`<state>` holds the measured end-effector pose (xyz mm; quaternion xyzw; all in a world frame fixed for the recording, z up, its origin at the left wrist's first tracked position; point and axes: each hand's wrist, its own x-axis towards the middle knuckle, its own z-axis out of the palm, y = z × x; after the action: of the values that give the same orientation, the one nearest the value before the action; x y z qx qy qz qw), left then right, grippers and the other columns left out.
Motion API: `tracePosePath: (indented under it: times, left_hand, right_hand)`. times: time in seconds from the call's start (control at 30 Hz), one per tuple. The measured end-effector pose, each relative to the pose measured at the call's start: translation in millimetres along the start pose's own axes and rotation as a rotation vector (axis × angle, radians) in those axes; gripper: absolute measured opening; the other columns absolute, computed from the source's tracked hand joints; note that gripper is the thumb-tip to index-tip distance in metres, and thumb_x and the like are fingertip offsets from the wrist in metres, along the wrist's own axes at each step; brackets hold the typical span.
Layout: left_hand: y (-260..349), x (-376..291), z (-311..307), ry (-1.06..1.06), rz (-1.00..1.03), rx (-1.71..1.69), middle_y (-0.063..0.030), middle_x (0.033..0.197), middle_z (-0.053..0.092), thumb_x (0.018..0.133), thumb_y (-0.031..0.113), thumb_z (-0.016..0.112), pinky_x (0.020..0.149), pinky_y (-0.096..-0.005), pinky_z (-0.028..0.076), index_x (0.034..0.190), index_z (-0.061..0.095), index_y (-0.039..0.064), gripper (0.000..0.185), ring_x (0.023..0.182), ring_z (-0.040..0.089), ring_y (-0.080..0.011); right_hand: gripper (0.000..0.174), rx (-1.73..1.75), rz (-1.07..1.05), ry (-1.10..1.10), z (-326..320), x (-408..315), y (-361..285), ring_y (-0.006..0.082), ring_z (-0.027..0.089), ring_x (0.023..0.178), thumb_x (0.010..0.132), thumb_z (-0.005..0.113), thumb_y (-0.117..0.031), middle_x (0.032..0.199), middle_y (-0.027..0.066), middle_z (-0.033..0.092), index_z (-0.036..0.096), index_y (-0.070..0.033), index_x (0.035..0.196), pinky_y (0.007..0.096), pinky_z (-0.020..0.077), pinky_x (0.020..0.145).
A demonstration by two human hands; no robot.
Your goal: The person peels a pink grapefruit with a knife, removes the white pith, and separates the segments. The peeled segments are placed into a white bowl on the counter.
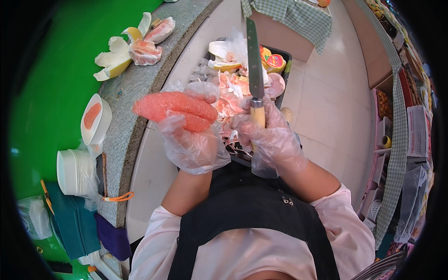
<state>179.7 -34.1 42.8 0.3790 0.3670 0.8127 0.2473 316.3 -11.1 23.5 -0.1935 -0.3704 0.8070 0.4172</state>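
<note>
Peeled red pomelo flesh (175,109) rests in my left hand (190,140), with the fingers curled around it. My right hand (273,134) grips the wooden handle of a knife (254,59), its blade pointing away from me. Both hands wear clear plastic gloves. Below them, a black bin (287,57) holds pomelo peel, membrane scraps and plastic. On the counter to the left lie an opened pomelo rind (113,63) and unpeeled pomelo segments (145,51). Nearer, a white plastic container (104,120) has one piece of red flesh (92,115) in it.
A stack of white containers (71,172), a phone-like object (102,175) and a teal box or case (71,224) sit along the left counter (140,91). A checked cloth (297,17) covers a stand ahead. Fruit shelves (385,105) line the right side.
</note>
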Motion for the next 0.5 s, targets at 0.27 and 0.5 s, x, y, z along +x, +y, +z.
tracePosePath:
  times: [0.27, 0.5]
  left_hand:
    - [-8.9, -11.2, 3.3, -0.142, 0.006, 0.065, -0.0131, 0.09, 0.057, 0.083, 0.063, 0.052, 0.081, -0.0401, 0.046, 0.104, 0.05, 0.005, 0.062, 0.085, 0.055, -0.0269]
    - [-5.0, -13.0, 6.6, -0.237, 0.029, 0.112, -0.0129, 0.089, 0.057, 0.085, 0.061, 0.05, 0.081, -0.0399, 0.046, 0.104, 0.05, 0.005, 0.06, 0.084, 0.056, -0.0269]
  right_hand:
    - [0.04, -0.097, 0.122, 0.116, 8.0, 5.1, -2.0, 0.0102, 0.053, 0.061, 0.078, 0.073, -0.005, 0.08, 0.004, 0.059, 0.046, -0.009, 0.107, 0.0238, 0.0431, 0.053]
    - [0.034, -0.166, -0.016, 0.203, 8.7, 3.9, 3.8, 0.0062, 0.052, 0.059, 0.076, 0.073, -0.005, 0.074, -0.0006, 0.054, 0.049, -0.006, 0.101, 0.021, 0.0417, 0.049]
